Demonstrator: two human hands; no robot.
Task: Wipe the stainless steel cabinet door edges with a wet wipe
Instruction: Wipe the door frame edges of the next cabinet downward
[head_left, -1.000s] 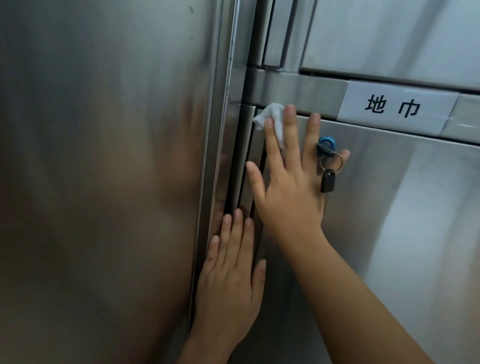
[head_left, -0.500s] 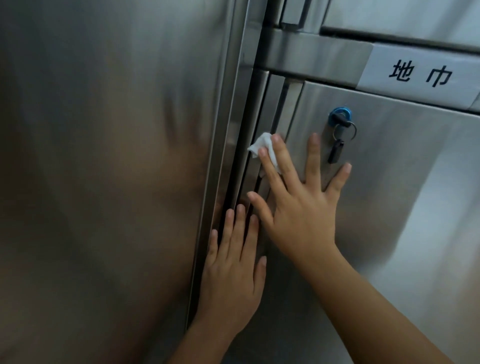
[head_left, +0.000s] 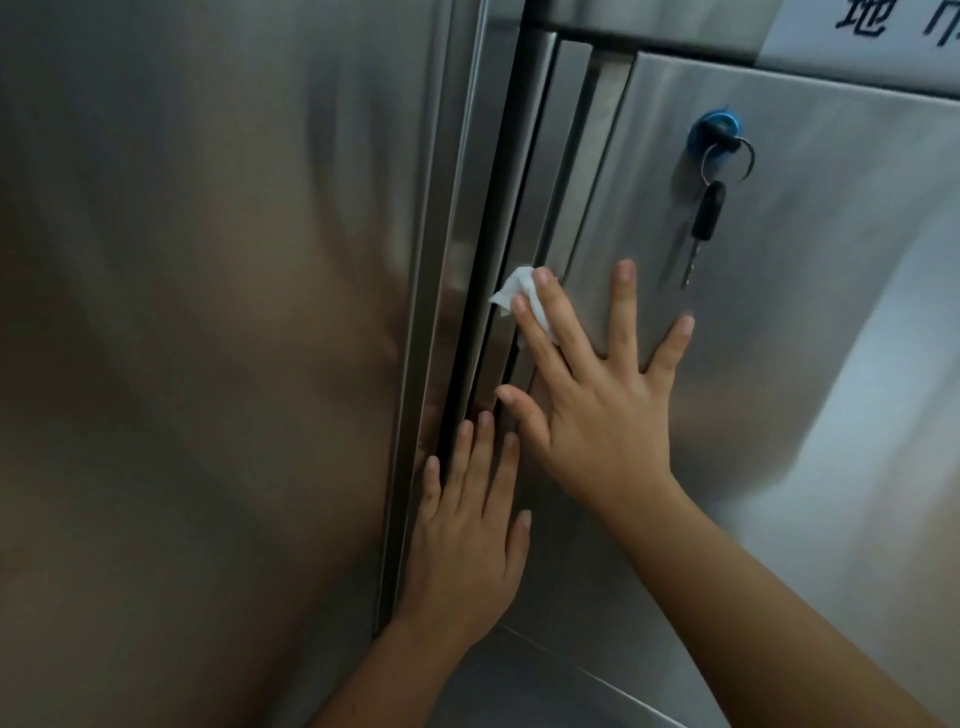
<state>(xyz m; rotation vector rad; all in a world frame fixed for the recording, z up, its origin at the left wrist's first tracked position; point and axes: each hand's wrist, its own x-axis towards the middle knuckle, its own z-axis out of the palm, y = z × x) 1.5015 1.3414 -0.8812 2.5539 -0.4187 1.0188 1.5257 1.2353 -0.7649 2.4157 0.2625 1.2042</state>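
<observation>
A stainless steel cabinet door (head_left: 779, 364) fills the right half of the head view; its left edge (head_left: 566, 218) runs down beside a dark gap. My right hand (head_left: 597, 405) lies flat on the door with spread, straight fingers, and its index and middle fingers press a small white wet wipe (head_left: 517, 293) against that edge. My left hand (head_left: 467, 535) rests flat and open just below, fingers pointing up along the gap and the edge.
A blue lock (head_left: 714, 132) with a key ring and a black-headed key (head_left: 704, 218) hangs on the door above my right hand. A white label (head_left: 872, 31) with black characters sits at the top right. A wide steel panel (head_left: 208, 338) fills the left.
My right hand has slid the wipe down the door's left edge, from the top corner to below the level of the key. My left hand has stayed in place.
</observation>
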